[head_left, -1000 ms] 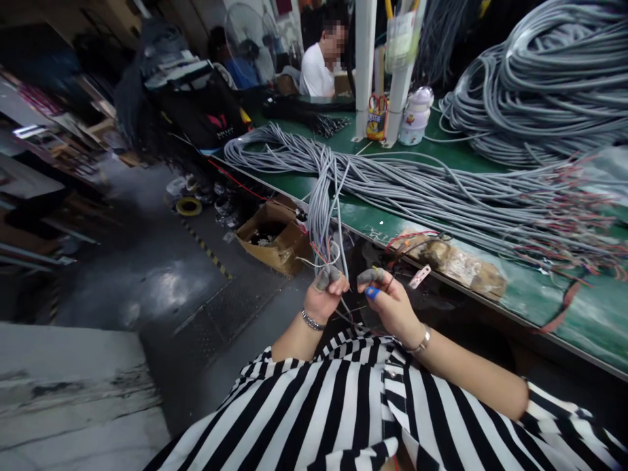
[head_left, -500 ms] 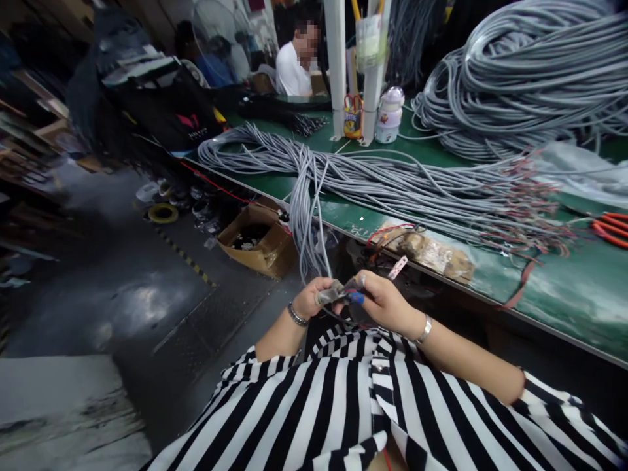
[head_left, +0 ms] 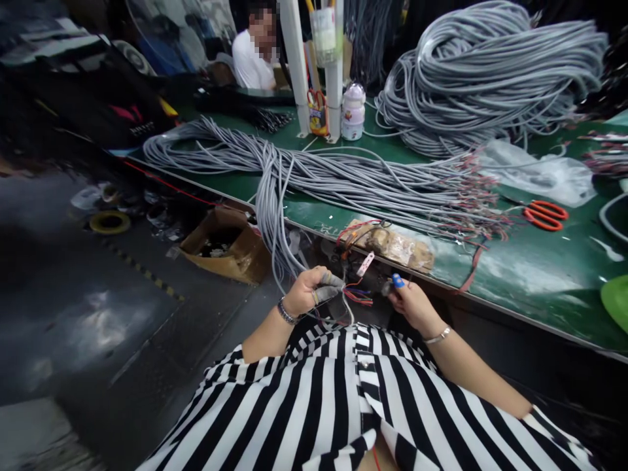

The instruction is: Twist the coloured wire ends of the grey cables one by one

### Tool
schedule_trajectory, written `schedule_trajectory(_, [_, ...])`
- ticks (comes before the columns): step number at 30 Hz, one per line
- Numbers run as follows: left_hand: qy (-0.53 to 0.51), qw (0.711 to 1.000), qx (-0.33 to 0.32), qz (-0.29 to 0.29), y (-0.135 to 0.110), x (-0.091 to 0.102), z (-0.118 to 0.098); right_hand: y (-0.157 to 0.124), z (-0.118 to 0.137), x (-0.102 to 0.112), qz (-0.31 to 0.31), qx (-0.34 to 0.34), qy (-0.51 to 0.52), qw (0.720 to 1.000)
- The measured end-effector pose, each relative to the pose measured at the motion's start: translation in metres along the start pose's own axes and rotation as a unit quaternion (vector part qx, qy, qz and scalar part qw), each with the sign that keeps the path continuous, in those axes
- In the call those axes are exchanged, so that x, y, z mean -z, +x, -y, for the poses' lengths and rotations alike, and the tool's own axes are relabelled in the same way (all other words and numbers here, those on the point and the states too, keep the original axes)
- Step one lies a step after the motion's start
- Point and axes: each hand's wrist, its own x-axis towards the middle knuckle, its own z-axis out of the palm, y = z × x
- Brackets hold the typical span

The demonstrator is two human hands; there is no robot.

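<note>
My left hand (head_left: 309, 294), with grey finger cots, is closed around the end of a grey cable (head_left: 275, 216) that hangs off the green bench; coloured inner wires (head_left: 357, 296) fan out from its fingertips. A short way to the right, my right hand (head_left: 409, 302) wears a blue finger cot and pinches something small and dark that I cannot make out. Both hands hover just below the bench edge, above my striped shirt.
The green bench (head_left: 515, 275) carries a long bundle of grey cables (head_left: 373, 183), a big coil (head_left: 485, 72), orange scissors (head_left: 544, 214), a plastic bag (head_left: 544, 173) and a white jar (head_left: 353, 112). A cardboard box (head_left: 223, 245) sits on the floor. Another person (head_left: 252, 49) sits behind.
My hands were together half a second ago; now the right hand has drawn away to the right, and the cable's coloured wires show between them. The view has swung right.
</note>
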Motion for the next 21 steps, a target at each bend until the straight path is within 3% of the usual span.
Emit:
schedule_trajectory(4, [0.003,0.999,0.034,-0.034,0.013,-0.014,0.008,0.007,0.013,-0.019,0.029,0.032,-0.022,0.999])
schedule_trajectory(9, [-0.056,0.991,0.11,-0.049,0.022,-0.021,0.017,0.027,0.03,-0.044,0.052,0.0,0.031,0.998])
schedule_trajectory(21, [-0.047,0.99,0.128,-0.04,0.022,-0.026,0.02,0.028,0.035,-0.059,-0.026,0.009,0.061,0.998])
